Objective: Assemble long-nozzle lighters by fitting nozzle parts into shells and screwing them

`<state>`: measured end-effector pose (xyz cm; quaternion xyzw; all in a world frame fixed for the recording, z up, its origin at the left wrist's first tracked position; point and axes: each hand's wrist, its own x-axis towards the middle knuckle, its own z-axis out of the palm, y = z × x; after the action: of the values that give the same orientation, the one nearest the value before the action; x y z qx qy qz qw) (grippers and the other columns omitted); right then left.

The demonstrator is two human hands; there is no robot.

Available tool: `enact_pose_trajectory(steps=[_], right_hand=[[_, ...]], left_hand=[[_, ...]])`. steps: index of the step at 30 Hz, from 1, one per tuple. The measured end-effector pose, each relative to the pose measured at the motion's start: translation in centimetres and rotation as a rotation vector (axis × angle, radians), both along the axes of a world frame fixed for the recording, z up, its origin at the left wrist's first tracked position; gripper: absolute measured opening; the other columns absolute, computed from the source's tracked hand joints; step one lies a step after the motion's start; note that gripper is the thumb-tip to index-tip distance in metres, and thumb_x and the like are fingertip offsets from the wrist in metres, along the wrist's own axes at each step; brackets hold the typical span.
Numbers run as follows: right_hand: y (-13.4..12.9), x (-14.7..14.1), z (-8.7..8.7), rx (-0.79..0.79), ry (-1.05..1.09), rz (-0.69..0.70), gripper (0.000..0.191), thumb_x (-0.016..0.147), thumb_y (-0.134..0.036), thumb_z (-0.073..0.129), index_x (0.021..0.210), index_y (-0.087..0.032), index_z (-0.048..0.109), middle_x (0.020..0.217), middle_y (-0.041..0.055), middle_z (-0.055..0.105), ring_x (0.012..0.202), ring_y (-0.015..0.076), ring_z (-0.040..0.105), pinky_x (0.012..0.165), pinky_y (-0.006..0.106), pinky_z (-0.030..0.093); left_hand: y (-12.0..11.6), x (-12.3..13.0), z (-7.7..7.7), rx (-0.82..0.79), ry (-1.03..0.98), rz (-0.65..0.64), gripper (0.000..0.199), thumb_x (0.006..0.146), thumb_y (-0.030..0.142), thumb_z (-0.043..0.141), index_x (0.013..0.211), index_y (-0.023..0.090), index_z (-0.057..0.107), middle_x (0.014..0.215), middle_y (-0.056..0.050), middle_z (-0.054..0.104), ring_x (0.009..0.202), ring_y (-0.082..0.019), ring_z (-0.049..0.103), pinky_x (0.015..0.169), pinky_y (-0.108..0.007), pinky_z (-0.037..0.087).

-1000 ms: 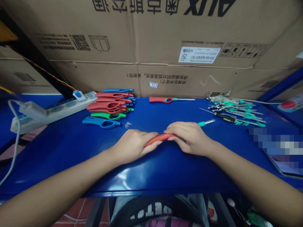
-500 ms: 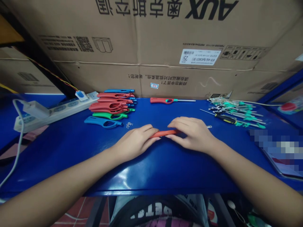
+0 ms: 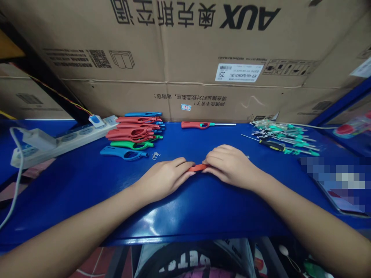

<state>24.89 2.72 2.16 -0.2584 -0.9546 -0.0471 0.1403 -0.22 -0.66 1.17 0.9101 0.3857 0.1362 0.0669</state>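
Note:
Both my hands grip one red long-nosed lighter [image 3: 198, 167], held roughly level above the table. My left hand [image 3: 167, 177] is closed round its left end, thumb below and fingers above. Closed on its right part is my right hand [image 3: 230, 166]; only a short red stretch shows between the two. A bit of metal tip peeks out past the right knuckles, and the rest is hidden. Another red lighter with a metal tube [image 3: 208, 125] lies behind them. Small screws [image 3: 156, 155] lie in a little heap beyond my left hand.
Red, green and blue lighter shells [image 3: 130, 133] are stacked at the left. On the right are green-based metal tubes [image 3: 301, 139] and a yellow-black screwdriver [image 3: 272, 145]. A power strip [image 3: 69, 137], a phone-like device [image 3: 339, 193] and a cardboard box [image 3: 174, 46] surround the blue table [image 3: 179, 216].
My right hand has slid left along the lighter, closer to my left hand, so less red shows between them. The whole view has shifted slightly.

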Motion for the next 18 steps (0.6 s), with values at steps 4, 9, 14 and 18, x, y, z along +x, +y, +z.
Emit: enact_pose_trajectory(steps=[4,9,14,18], right_hand=[[0.9,1.6,0.4,-0.003,-0.051,-0.170,0.062,0.087,-0.054,0.068,0.136,-0.019,0.054,0.127,0.0143,0.066,0.116,0.0331,0.060,0.098,0.048,0.042],[2.6,3.9,0.6,-0.021,-0.060,-0.276,0.030,0.090,-0.036,0.067,0.115,-0.019,0.065,0.114,0.0115,0.072,0.108,0.0314,0.063,0.098,0.052,0.042],[3.0,3.5,0.5,-0.075,0.027,-0.095,0.013,0.098,-0.028,0.057,0.101,-0.020,0.067,0.102,0.0059,0.073,0.098,0.0217,0.066,0.106,0.047,0.037],[1.8,1.8,-0.1,-0.118,0.077,0.010,0.019,0.102,-0.030,0.051,0.108,-0.019,0.065,0.104,0.0075,0.072,0.098,0.0206,0.065,0.099,0.042,0.042]], left_hand=[[0.3,-0.1,0.2,0.028,0.039,0.056,0.033,0.106,0.035,0.039,0.118,0.018,0.065,0.103,-0.007,0.069,0.085,-0.020,0.070,0.071,-0.029,0.056],[0.6,-0.6,0.2,0.049,0.063,0.123,0.035,0.106,0.036,0.037,0.111,0.018,0.066,0.101,-0.007,0.070,0.085,-0.021,0.071,0.070,-0.029,0.055],[0.4,-0.6,0.2,0.059,0.040,0.120,0.036,0.107,0.037,0.036,0.113,0.018,0.065,0.104,-0.007,0.070,0.087,-0.022,0.071,0.070,-0.031,0.054],[0.0,-0.3,0.2,0.048,0.009,0.080,0.036,0.106,0.037,0.035,0.117,0.018,0.065,0.104,-0.007,0.070,0.087,-0.022,0.070,0.069,-0.032,0.054]])
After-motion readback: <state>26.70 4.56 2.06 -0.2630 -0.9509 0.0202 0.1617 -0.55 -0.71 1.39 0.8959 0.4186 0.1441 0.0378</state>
